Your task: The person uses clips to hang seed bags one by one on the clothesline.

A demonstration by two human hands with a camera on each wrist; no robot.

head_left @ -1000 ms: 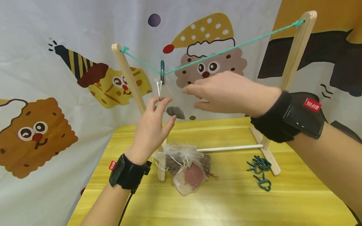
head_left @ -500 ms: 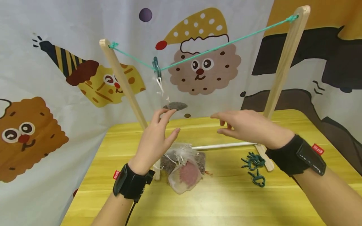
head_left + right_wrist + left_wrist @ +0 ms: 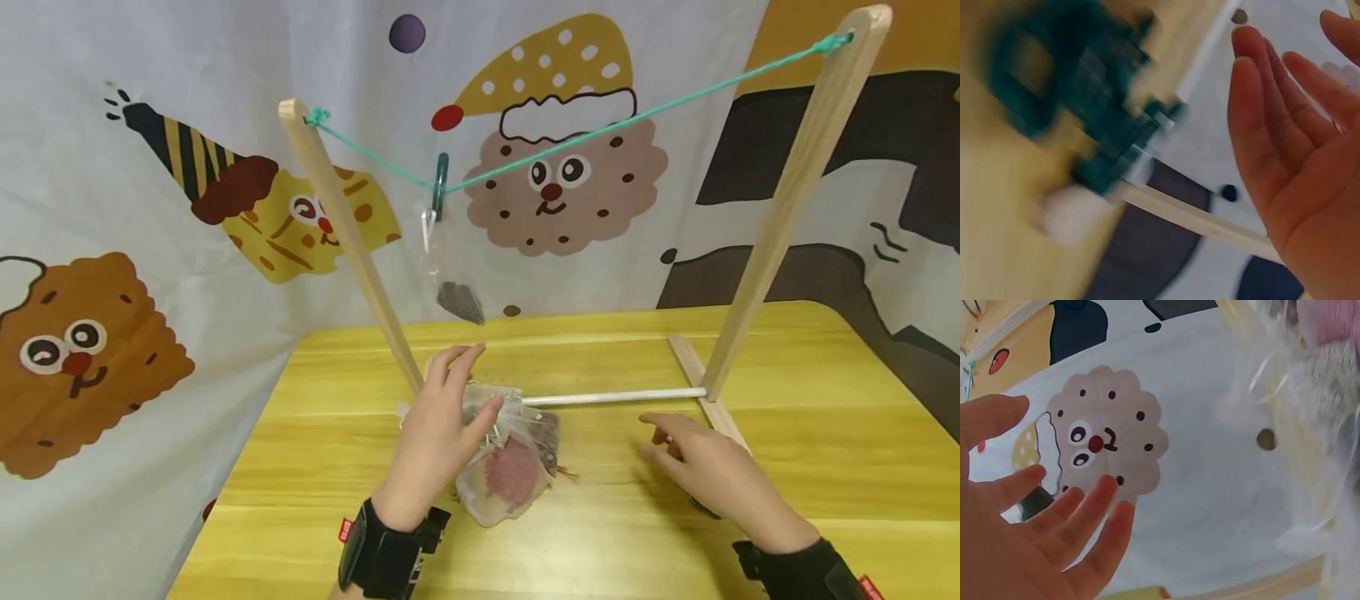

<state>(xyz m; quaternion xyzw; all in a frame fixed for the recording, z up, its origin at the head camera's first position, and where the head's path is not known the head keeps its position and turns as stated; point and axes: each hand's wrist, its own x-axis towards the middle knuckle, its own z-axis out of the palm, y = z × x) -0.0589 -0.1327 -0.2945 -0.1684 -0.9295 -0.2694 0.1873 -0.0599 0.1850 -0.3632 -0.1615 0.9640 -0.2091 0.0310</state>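
Note:
In the head view, a small sheer drawstring bag (image 3: 459,302) with dark grey contents hangs by its white strings from a dark green clip (image 3: 440,187) on the sagging cord (image 3: 570,146). My left hand (image 3: 438,437), fingers loosely spread and holding nothing, hovers over a pile of sheer bags. One bag there is pink-filled (image 3: 512,471), another grey-brown (image 3: 551,433); the hand covers part of the pile. My right hand (image 3: 712,479), empty with fingers slightly bent, is above several green clips (image 3: 1085,81), blurred in the right wrist view and mostly hidden by this hand in the head view.
Two wooden posts, left (image 3: 352,242) and right (image 3: 798,204), carry the cord. A white rod (image 3: 615,397) runs low between them. Everything stands on a yellow wood-grain table (image 3: 300,467), with a printed cartoon cloth (image 3: 247,75) behind.
My left hand has let go of the hanging bag's strings and dropped toward the bag pile. My right hand has moved down and right, over the green clips. The hanging bag swings slightly.

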